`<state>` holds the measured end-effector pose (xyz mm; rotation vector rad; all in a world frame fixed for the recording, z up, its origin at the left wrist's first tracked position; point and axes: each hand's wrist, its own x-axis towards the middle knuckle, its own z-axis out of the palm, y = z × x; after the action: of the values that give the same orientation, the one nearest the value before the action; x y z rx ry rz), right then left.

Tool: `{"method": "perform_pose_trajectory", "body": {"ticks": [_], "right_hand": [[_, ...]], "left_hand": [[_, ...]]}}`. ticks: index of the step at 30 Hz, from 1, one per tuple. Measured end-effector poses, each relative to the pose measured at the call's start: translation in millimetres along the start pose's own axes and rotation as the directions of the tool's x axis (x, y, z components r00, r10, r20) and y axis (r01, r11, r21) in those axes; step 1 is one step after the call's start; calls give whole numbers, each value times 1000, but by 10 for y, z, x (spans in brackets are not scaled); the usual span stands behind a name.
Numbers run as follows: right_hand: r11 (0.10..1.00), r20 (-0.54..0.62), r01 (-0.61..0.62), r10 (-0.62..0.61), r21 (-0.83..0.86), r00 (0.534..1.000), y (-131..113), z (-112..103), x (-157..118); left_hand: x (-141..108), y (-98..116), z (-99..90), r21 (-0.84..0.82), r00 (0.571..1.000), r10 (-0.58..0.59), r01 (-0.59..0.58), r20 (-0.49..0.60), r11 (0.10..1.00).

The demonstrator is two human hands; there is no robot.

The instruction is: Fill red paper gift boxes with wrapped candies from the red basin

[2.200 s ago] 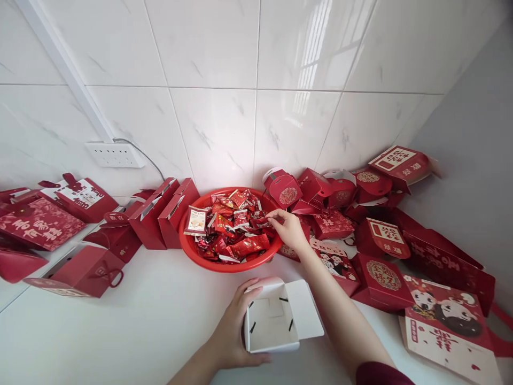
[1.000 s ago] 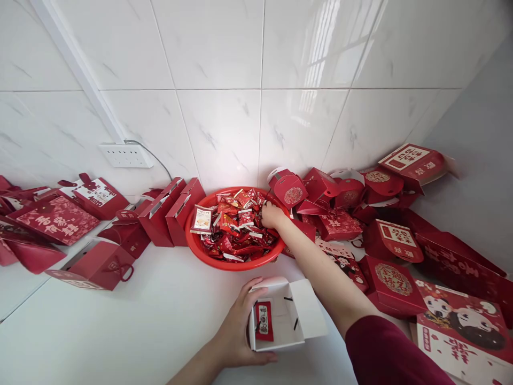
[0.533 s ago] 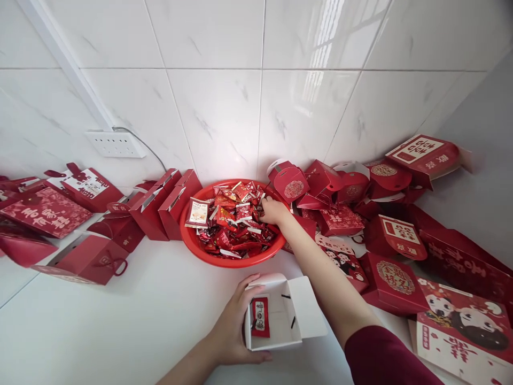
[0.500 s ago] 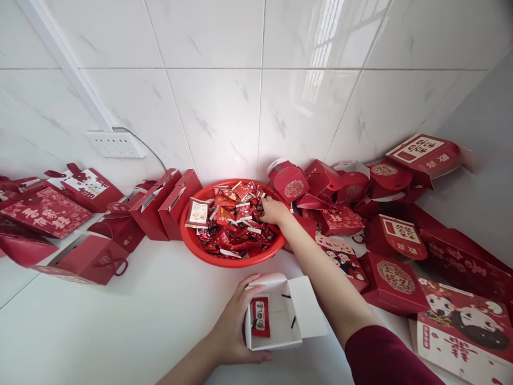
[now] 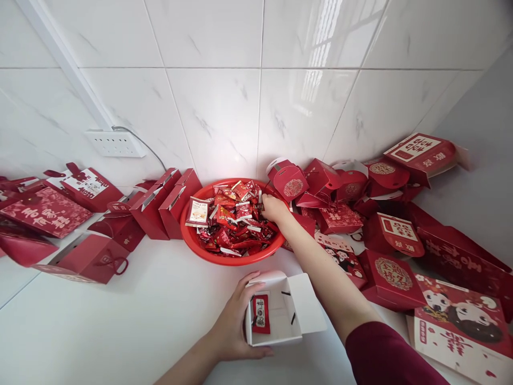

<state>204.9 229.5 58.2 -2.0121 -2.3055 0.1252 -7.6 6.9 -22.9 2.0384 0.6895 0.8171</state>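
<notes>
Currently, an open, square, white-lined cardboard box (image 5: 280, 315) is held low over the white tabletop (image 5: 132, 321) by the left hand (image 5: 234, 323). Its side is clasped between the fingers, curled over the far edge, and the thumb, laid along the near edge. One small red wrapped packet (image 5: 261, 314) with a pale printed label is lodged against the box's left inner wall, and the other half of the floor is left bare.

The right hand (image 5: 274, 208) is dipped into the right side of a round red plastic basin (image 5: 236, 260), filled with a heap of small, mostly red foil-wrapped sweets (image 5: 240, 219). Its fingertips are hidden among the wrappers, so whether they are pinched on something or apart cannot be told. A flat cream-coloured packet (image 5: 197, 212) is propped at the basin's left rim.

The basin is flanked by upright red cardboard boxes (image 5: 150, 206) on the left and by a jumble of red gift boxes (image 5: 393, 275) on the right.

Several mishaps can be judged possible. The cream packet, overhanging the rim, might be tipped out if the heap were stirred. The raised white flap (image 5: 308, 303) could be knocked by the right forearm, which is stretched close beside it; contact cannot be confirmed. Were the box tilted through a loosened grip, the packet inside could be slid out. Thin cardboard walls might also be dented by too firm a squeeze.
</notes>
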Motion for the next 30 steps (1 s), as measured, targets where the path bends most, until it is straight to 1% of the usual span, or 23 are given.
{"method": "perform_pose_trajectory", "body": {"ticks": [3, 7, 11, 15, 18, 20, 22, 24, 27, 30], "right_hand": [[1000, 29, 10, -10, -3, 1000, 7, 8, 15], [999, 108, 52, -51, -3, 993, 3, 7, 40], [995, 146, 87, -93, 47, 985, 23, 15, 60], [973, 106, 144, -165, 183, 981, 100, 52, 71], [927, 20, 179, -196, 328, 980, 152, 73, 84], [877, -59, 190, -183, 441, 981, 164, 74, 102], [803, -133, 195, -145, 563, 981, 156, 64, 124], [702, -183, 201, -102, 683, 978, 133, 43, 140], [523, -219, 222, -67, 823, 973, 86, -15, 104], [363, -231, 241, -71, 900, 970, 44, -94, -85]], "left_hand": [[1, 14, -8, 17, 1000, -4, 4, 8, 1000], [-5, 9, -11, 19, 1000, -6, 6, 10, 1000], [-14, -22, -3, 15, 1000, -2, 2, 9, 1000], [-19, -38, 0, 26, 1000, 4, -4, 9, 1000], [-18, -34, -1, 18, 1000, 6, -6, 8, 1000], [-12, -26, -4, 15, 1000, 10, -10, 9, 1000], [1, -15, -8, 11, 1000, 17, -17, 12, 1000], [19, -5, -12, 0, 1000, 27, -27, 11, 1000], [45, 4, -17, -15, 999, 49, -49, -2, 999], [62, -2, -21, -25, 997, 73, -73, -9, 997]]}}
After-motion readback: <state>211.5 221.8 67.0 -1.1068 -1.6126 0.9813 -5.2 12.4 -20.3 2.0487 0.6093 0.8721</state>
